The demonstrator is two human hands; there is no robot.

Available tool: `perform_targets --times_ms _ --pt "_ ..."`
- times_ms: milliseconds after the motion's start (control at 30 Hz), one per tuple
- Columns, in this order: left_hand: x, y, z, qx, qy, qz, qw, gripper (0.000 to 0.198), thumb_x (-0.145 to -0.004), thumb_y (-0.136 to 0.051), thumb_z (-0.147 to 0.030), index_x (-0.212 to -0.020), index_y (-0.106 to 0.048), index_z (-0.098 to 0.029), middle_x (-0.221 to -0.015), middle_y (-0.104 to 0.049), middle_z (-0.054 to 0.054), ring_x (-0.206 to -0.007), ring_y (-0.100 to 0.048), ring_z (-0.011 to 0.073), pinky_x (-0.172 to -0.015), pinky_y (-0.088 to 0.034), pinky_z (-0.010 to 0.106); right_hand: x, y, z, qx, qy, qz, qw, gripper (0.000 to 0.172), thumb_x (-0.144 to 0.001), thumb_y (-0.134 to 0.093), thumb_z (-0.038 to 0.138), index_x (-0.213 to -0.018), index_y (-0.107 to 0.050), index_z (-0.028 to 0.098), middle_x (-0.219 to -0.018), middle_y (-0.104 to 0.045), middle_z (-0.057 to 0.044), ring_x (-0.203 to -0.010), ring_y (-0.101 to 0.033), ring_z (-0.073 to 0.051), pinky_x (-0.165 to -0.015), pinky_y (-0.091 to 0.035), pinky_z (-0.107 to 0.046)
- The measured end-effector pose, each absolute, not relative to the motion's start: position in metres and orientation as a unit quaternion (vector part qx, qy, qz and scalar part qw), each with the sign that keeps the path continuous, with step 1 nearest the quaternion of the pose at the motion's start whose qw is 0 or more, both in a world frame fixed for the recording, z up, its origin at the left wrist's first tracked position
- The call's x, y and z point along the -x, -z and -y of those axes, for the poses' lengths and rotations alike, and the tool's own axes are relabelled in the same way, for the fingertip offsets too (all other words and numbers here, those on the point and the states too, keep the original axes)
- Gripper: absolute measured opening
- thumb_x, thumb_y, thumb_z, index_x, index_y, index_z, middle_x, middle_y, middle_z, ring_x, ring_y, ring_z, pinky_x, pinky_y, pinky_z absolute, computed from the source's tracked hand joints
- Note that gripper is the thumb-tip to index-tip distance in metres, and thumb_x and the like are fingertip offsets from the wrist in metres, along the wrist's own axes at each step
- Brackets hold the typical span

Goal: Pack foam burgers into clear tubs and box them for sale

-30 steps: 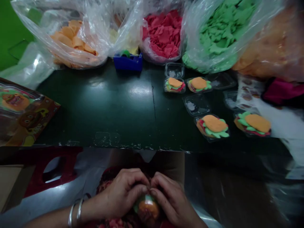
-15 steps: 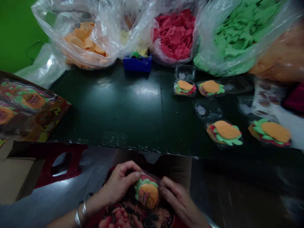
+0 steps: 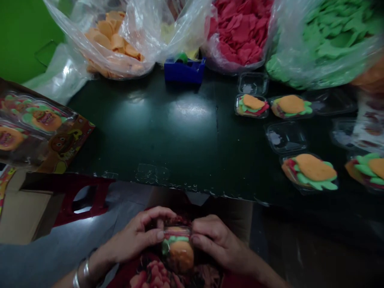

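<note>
My left hand and my right hand are both closed around a small clear plastic case with a toy burger in it, held low over my lap below the table's front edge. The burger has an orange bun, green and red layers. My left wrist wears metal bangles. On the dark green table to the right lie several more packed toy burgers and empty clear cases.
Along the table's far side stand clear bags of orange pieces, red pieces and green pieces, with a blue tape dispenser between. A printed display box of burgers sits at left. A red stool stands below.
The camera view has shifted, so the table things sit further right and higher. My hands have turned the cased burger and closed back in on it from both sides.
</note>
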State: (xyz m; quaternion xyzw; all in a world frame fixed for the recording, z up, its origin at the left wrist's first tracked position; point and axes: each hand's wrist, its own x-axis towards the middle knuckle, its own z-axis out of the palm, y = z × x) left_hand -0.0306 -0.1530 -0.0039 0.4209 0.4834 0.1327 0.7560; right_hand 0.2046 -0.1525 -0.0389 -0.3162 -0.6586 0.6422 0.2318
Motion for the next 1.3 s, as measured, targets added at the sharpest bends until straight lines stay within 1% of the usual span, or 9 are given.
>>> perform_targets --times_ms 100,200,433,500,633,767,1000,1133,1300 --pt "0.031 0.000 0.156 -0.422 -0.137 -0.497 0.746 0.029 -0.084 -0.060 -0.043 -0.102 -0.068 -0.022 -0.094 -0.065 0.001 -0.087 -0.056 0.0161 -0.079 -0.041 0.026 -0.199 0.037 0.144 0.346 -0.613 0.683 0.195 0.036 -0.096 -0.040 0.039 -0.064 -0.038 0.020 -0.062 -0.041 0.005 -0.058 -0.040 -0.011 -0.055 -0.029 -0.024" --pt "0.032 0.002 0.164 -0.404 -0.143 -0.524 0.736 0.028 -0.087 -0.056 -0.044 -0.097 -0.068 -0.022 -0.095 -0.067 0.001 -0.090 -0.058 0.0171 -0.080 -0.043 0.027 -0.191 0.039 0.140 0.376 -0.582 0.698 0.181 0.035 -0.096 -0.038 0.040 -0.067 -0.039 0.021 -0.064 -0.044 0.004 -0.060 -0.043 -0.011 -0.056 -0.032 -0.023" --pt "0.050 0.002 0.169 -0.541 -0.081 -0.488 0.680 0.029 -0.093 -0.047 -0.035 -0.119 -0.059 -0.029 -0.116 -0.065 0.000 -0.106 -0.057 0.0175 -0.093 -0.040 0.027 -0.178 0.036 0.139 0.336 -0.576 0.729 0.156 0.035 -0.097 -0.035 0.035 -0.065 -0.039 0.021 -0.062 -0.045 0.003 -0.057 -0.043 -0.011 -0.056 -0.033 -0.025" --pt "0.052 -0.002 0.162 -0.567 -0.062 -0.478 0.668 0.027 -0.093 -0.047 -0.032 -0.115 -0.061 -0.028 -0.108 -0.067 0.000 -0.098 -0.059 0.0162 -0.086 -0.042 0.025 -0.174 0.037 0.141 0.327 -0.573 0.733 0.163 0.037 -0.098 -0.034 0.034 -0.064 -0.039 0.021 -0.061 -0.044 0.003 -0.056 -0.041 -0.011 -0.054 -0.032 -0.025" --pt "0.045 -0.004 0.141 -0.593 -0.060 -0.476 0.647 0.015 -0.088 -0.053 -0.025 -0.093 -0.067 -0.020 -0.084 -0.064 0.000 -0.078 -0.055 0.0137 -0.072 -0.041 0.023 -0.167 0.043 0.143 0.299 -0.577 0.740 0.173 0.035 -0.098 -0.035 0.033 -0.067 -0.042 0.020 -0.062 -0.045 0.003 -0.056 -0.041 -0.011 -0.054 -0.032 -0.025" --pt "0.035 0.006 0.132 -0.430 -0.117 -0.495 0.746 0.014 -0.079 -0.063 -0.028 -0.087 -0.065 -0.016 -0.073 -0.057 -0.002 -0.065 -0.048 0.0105 -0.062 -0.039 0.021 -0.166 0.048 0.144 0.312 -0.586 0.728 0.173 0.032 -0.098 -0.035 0.034 -0.071 -0.045 0.020 -0.065 -0.047 0.003 -0.059 -0.044 -0.011 -0.056 -0.033 -0.024" --pt "0.034 0.017 0.143 -0.409 -0.110 -0.499 0.756 0.018 -0.075 -0.066 -0.026 -0.091 -0.067 -0.017 -0.078 -0.060 -0.002 -0.073 -0.050 0.0118 -0.069 -0.041 0.023 -0.172 0.047 0.147 0.386 -0.622 0.671 0.114 0.026 -0.095 -0.043 0.032 -0.071 -0.044 0.021 -0.070 -0.052 0.002 -0.065 -0.048 -0.013 -0.059 -0.037 -0.024" --pt "0.037 0.019 0.146 -0.381 -0.107 -0.503 0.768 0.018 -0.075 -0.067 -0.028 -0.088 -0.067 -0.016 -0.078 -0.062 -0.002 -0.072 -0.053 0.0123 -0.068 -0.042 0.023 -0.165 0.046 0.151 0.383 -0.608 0.686 0.117 0.026 -0.096 -0.039 0.030 -0.072 -0.044 0.021 -0.070 -0.052 0.001 -0.064 -0.048 -0.014 -0.059 -0.037 -0.024" --pt "0.038 0.017 0.153 -0.485 -0.123 -0.532 0.683 0.012 -0.081 -0.061 -0.025 -0.080 -0.068 -0.016 -0.080 -0.065 0.000 -0.076 -0.056 0.0134 -0.072 -0.042 0.023 -0.158 0.053 0.160 0.380 -0.541 0.738 0.137 0.023 -0.096 -0.038 0.027 -0.074 -0.043 0.022 -0.068 -0.053 0.000 -0.061 -0.049 -0.014 -0.056 -0.037 -0.025"
